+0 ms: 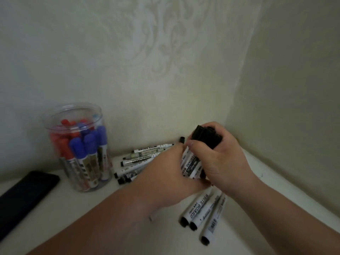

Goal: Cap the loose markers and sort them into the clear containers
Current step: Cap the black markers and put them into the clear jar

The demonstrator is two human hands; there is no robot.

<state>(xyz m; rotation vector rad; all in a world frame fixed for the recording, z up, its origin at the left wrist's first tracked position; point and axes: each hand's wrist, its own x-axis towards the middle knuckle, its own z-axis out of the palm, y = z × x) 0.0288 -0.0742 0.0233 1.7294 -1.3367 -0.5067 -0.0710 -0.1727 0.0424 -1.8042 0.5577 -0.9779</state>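
Observation:
My right hand [219,159] grips a bundle of black-capped whiteboard markers [191,162], held upright with the caps [206,135] on top. My left hand [165,173] holds the lower left side of the same bundle, its fingers hidden behind the markers. Several loose white markers [139,161] lie in a pile on the white table, behind my left hand. Three more markers [202,208] lie under my wrists, their black ends toward me. A clear round container [81,144] at the left holds red-capped and blue-capped markers standing upright.
A loose black cap [182,139] sits by the wall near the corner. A dark phone [24,197] lies flat at the left edge. Patterned walls close in behind and on the right. The white table [114,203] has a rim along the right side.

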